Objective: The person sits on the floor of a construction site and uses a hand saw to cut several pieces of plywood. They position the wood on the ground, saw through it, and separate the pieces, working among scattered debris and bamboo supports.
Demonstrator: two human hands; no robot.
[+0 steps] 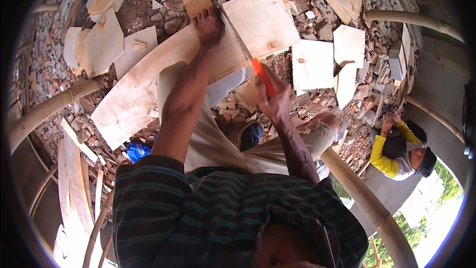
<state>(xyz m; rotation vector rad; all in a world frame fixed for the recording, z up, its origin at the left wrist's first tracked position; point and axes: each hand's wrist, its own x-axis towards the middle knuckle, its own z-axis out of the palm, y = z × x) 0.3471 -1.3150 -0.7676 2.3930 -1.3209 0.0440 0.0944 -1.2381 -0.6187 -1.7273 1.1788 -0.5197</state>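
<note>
My right hand (274, 98) is wrapped round the orange handle (264, 76) of a handsaw. The saw's narrow blade (237, 34) runs up and left across a long pale wooden board (144, 82). Pressed on the board just left of the blade, my left hand (208, 26) has its fingers stretched toward the far edge. A broad piece of board (260, 22) lies right of the blade; whether it is still joined to the long part I cannot tell. My leg in beige trousers (210, 136) is under the board.
Offcuts of pale board (312, 64) lie on rubble and broken brick (359, 97) around me. Bamboo poles (372, 203) stand at both sides. A blue bundle (137, 152) sits at left. To the right crouches a person in yellow sleeves (386, 155), beside a grey wall (439, 89).
</note>
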